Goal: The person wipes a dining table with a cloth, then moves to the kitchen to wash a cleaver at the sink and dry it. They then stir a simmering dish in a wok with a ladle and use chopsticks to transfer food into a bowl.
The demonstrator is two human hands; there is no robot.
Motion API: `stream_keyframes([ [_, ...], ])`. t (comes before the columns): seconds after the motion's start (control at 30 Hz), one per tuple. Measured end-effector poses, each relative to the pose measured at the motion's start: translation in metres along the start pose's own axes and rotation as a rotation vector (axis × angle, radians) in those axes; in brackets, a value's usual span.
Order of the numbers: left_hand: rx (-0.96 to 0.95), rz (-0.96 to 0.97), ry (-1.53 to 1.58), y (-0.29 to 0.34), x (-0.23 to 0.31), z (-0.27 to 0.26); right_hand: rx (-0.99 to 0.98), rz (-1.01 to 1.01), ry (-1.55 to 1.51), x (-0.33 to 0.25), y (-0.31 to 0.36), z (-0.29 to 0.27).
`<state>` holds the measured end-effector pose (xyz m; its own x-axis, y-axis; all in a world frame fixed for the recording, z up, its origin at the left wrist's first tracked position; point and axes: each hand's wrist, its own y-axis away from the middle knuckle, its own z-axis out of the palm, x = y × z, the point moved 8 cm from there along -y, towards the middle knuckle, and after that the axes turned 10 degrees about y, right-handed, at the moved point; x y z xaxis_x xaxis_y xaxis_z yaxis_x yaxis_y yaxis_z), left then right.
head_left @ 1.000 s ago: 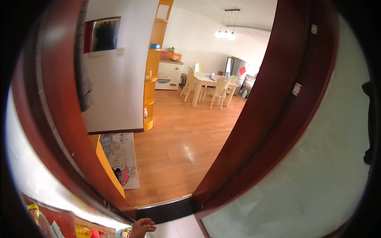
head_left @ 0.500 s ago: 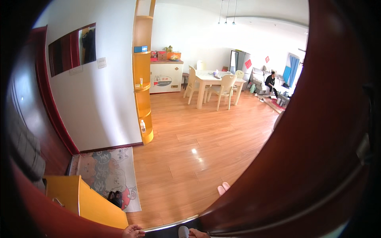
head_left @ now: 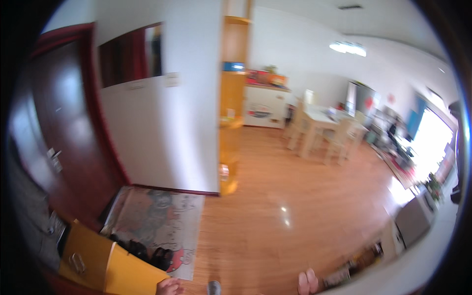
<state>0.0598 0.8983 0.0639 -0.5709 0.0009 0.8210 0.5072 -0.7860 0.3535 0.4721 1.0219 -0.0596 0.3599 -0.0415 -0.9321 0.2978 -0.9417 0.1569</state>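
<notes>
My left hand shows at the lower edge, beside the front end of a yellow cabinet. Its fingers are loosely bent and slightly blurred, and I see nothing held in them. Whether it touches the cabinet I cannot tell. My right hand is out of the picture. To the right of the left hand, the tip of a grey shoe is on the wooden floor. Farther right lies a pair of pink slippers.
A patterned mat with dark shoes lies by a brown door. Ahead stand a yellow corner shelf, a white table with chairs, and a white chest. A person is at the far right.
My view has swung to the right and inward. The dark red door panel on the right has left the picture, and a low shelf and bright window show there. My right hand has gone out of view.
</notes>
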Motion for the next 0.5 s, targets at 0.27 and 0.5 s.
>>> stream_keyframes([
  [0.27,0.049,0.039,0.088,-0.198,0.105,0.026,-0.034,-0.173,0.431,-0.078,-0.154,-0.023],
  [0.5,0.064,0.244,0.074,-0.315,0.225,0.046,-0.157,-0.157,0.51,-0.118,-0.283,0.012],
])
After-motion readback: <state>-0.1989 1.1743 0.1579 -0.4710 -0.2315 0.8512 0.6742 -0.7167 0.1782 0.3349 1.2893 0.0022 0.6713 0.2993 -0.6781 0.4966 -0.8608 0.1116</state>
